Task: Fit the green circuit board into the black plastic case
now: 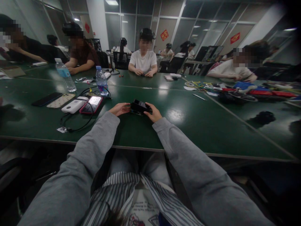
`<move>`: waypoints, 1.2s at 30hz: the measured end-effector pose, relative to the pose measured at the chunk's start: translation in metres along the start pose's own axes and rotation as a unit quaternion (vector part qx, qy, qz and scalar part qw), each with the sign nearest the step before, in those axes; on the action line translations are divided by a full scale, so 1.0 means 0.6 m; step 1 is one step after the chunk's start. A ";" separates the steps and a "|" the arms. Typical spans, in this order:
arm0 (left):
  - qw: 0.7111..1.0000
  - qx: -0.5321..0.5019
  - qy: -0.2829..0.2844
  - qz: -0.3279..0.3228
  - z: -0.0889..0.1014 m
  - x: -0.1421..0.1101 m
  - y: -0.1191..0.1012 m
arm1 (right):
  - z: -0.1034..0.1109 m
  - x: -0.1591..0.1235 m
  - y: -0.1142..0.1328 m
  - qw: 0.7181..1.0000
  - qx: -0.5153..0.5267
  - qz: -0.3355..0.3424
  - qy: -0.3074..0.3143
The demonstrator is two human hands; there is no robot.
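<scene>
A small black box-like device [138,107] with a recessed top is held between my two hands just above or on the green table, near its front edge. My left hand [120,109] has its fingers reaching to the left end of the device, the fingertips against it. On the other end, my right hand [154,113] grips it between thumb and fingers. The underside shows a thin, lighter edge, too small to make out. I cannot tell if the device rests on the table.
Left of my hands lie several phones, among them a red-edged phone [91,104], a white power bank [75,105] and a black cable [86,125]. Two water bottles [102,81] stand behind. A pen [199,97] and a cable pile [235,89] lie right. People sit around the table [188,131].
</scene>
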State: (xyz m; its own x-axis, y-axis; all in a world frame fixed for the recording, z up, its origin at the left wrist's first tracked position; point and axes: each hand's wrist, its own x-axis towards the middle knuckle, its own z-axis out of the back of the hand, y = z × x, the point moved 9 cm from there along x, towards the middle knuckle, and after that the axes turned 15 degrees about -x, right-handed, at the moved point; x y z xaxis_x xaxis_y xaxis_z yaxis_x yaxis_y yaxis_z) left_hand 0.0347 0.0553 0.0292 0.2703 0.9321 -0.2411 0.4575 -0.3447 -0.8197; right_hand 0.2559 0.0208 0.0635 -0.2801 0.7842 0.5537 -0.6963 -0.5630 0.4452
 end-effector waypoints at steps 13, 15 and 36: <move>1.000 0.000 0.016 0.009 0.003 0.005 0.003 | 0.023 0.007 -0.012 0.999 0.035 -0.024 -0.026; 1.000 0.003 0.016 0.008 0.003 0.004 0.002 | 0.030 0.010 -0.020 0.998 0.032 -0.027 -0.039; 1.000 0.010 0.015 0.011 0.004 0.007 0.002 | 0.077 -0.012 -0.190 0.938 -0.233 -0.244 -0.077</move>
State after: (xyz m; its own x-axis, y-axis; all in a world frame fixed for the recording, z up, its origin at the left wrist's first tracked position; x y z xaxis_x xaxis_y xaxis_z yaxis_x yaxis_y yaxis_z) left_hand 0.0343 0.0590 0.0259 0.3049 0.9206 -0.2439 0.4348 -0.3624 -0.8244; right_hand 0.3678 0.0673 0.0410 0.2221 0.8517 0.4747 -0.9398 0.0573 0.3368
